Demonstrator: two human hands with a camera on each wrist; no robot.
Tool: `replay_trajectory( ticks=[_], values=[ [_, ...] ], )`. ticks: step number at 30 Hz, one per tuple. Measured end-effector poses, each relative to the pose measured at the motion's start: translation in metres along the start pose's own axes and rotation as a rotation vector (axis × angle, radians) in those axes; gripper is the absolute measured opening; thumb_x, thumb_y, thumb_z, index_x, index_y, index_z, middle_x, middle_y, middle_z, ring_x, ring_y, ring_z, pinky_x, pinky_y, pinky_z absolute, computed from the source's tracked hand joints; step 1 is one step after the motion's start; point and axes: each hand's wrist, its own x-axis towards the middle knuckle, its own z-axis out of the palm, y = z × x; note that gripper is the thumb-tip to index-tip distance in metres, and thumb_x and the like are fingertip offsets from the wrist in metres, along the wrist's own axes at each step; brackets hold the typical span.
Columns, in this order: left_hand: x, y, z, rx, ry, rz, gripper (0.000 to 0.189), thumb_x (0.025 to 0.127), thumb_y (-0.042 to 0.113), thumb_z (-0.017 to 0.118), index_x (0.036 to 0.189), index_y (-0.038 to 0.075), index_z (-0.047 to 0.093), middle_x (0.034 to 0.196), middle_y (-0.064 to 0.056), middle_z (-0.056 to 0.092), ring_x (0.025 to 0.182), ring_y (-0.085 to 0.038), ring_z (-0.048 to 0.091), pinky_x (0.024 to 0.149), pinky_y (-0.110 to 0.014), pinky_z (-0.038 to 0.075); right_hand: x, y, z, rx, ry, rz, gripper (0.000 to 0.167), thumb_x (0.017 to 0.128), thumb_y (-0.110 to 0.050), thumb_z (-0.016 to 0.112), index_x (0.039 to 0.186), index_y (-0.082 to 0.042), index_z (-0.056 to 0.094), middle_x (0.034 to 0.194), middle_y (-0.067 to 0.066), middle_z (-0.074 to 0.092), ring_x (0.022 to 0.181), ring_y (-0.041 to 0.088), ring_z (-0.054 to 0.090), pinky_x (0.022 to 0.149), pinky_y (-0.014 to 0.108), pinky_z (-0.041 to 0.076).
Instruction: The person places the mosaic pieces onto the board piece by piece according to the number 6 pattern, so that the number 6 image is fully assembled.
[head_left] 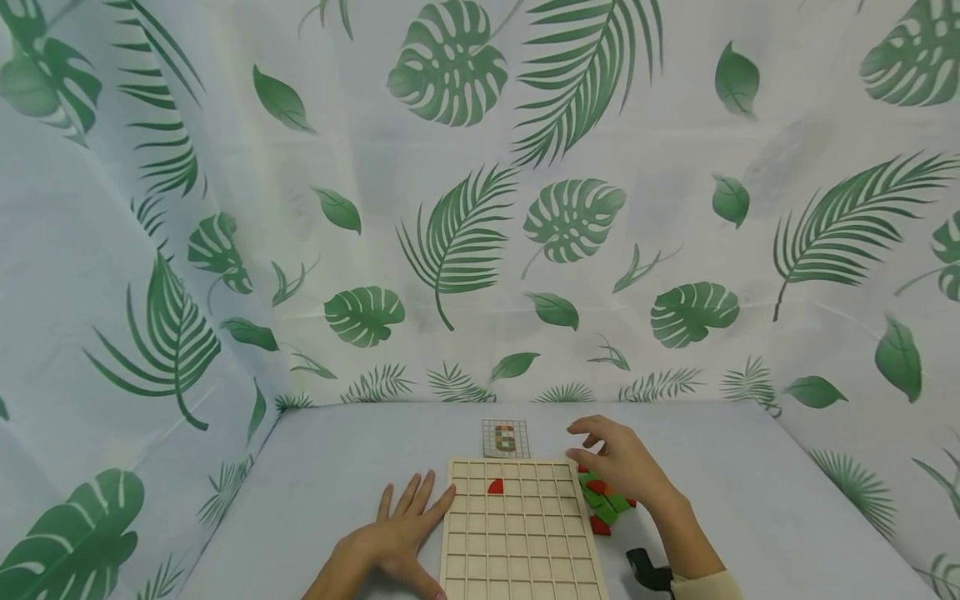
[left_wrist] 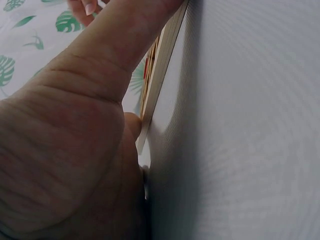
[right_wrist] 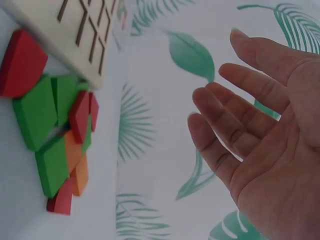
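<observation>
A wooden grid board (head_left: 517,533) lies flat on the table in the head view. One red quarter-round piece (head_left: 496,487) sits in a cell near its upper left. My left hand (head_left: 393,537) rests along the board's left edge with fingers spread, its thumb and index finger touching the frame. My right hand (head_left: 618,458) hovers over the board's upper right, fingers loosely bent and nothing held. Beneath it lies a heap of red, orange and green blocks (head_left: 603,498). In the right wrist view, the right hand (right_wrist: 260,120) is apart from the green block (right_wrist: 52,162).
Beyond the board's far edge lies a small gridded pattern card (head_left: 506,438) with a coloured figure. A black object (head_left: 648,570) is by the right wrist. Leaf-printed cloth (head_left: 495,208) rises behind and beside the pale table (head_left: 337,467).
</observation>
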Motion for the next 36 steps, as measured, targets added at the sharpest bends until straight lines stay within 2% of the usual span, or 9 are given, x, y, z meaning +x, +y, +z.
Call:
replay_trajectory(
  ticks=[3,10,17,24,36],
  values=[
    [0.001,-0.001,0.000,0.000,0.007,0.006,0.140,0.063,0.073,0.088,0.169,0.030,0.007,0.175,-0.020,-0.007,0.161,-0.045,-0.008,0.119,-0.077,-0.009,0.000,0.008,-0.005,-0.029,0.007,0.017,0.033,0.094,-0.023,0.079,0.125,-0.013,0.072,0.131,0.007,0.070,0.102,0.020,0.067,0.073,0.026,0.057],
    [0.000,-0.002,0.001,-0.017,0.001,0.022,0.136,0.067,0.067,0.089,0.169,0.030,0.007,0.175,-0.020,-0.008,0.161,-0.045,-0.008,0.118,-0.078,-0.010,-0.004,0.021,-0.013,-0.018,0.000,0.087,0.034,0.094,-0.024,0.079,0.125,-0.012,0.072,0.127,0.007,0.072,0.101,0.021,0.067,0.073,0.030,0.056],
    [-0.001,-0.001,0.000,-0.014,-0.004,0.022,0.134,0.069,0.066,0.089,0.169,0.031,0.008,0.175,-0.019,-0.008,0.161,-0.044,-0.008,0.119,-0.078,-0.010,-0.008,0.036,-0.013,0.019,-0.040,0.163,0.032,0.097,-0.008,0.072,0.129,-0.009,0.071,0.122,0.015,0.071,0.088,0.020,0.065,0.065,0.025,0.056],
    [0.000,-0.003,0.001,-0.013,-0.002,0.018,0.133,0.069,0.067,0.088,0.169,0.031,0.008,0.175,-0.018,-0.009,0.161,-0.043,-0.009,0.119,-0.077,-0.010,-0.007,0.052,-0.008,-0.010,-0.045,0.199,0.030,0.095,-0.003,0.071,0.125,-0.004,0.072,0.124,0.016,0.071,0.098,0.022,0.066,0.073,0.031,0.060],
    [0.001,-0.002,0.002,-0.010,-0.005,0.010,0.133,0.069,0.068,0.088,0.169,0.031,0.009,0.175,-0.018,-0.008,0.162,-0.042,-0.009,0.119,-0.077,-0.009,-0.008,0.066,-0.007,-0.028,-0.069,0.281,0.028,0.094,-0.005,0.073,0.122,-0.005,0.074,0.116,0.013,0.072,0.097,0.022,0.063,0.082,0.043,0.061]
  ],
)
